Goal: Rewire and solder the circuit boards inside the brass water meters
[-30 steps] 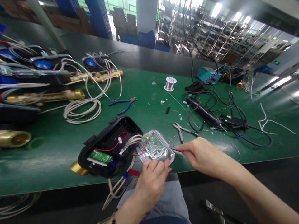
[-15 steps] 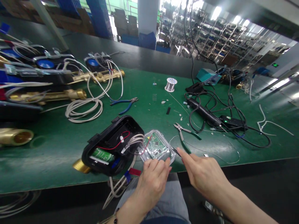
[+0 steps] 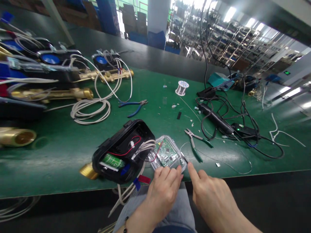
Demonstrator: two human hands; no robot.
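Observation:
My left hand has its fingers curled onto the near edge of a clear plastic cover that holds a green circuit board. Grey, red and black wires link the board to an open black meter housing with a brass fitting. My right hand is just right of the cover. Its index finger is stretched out to a thin dark tool lying at the cover's right corner. That hand holds nothing.
Green-handled cutters lie just beyond the cover, blue-handled pliers farther back. A solder spool, a black soldering tool and tangled black cables lie at the right. Brass meters and coiled white cable crowd the left.
My right hand let go of the thin dark tool beside the cover and drew back toward me, with only its index finger now at the tool. My left hand stayed on the cover.

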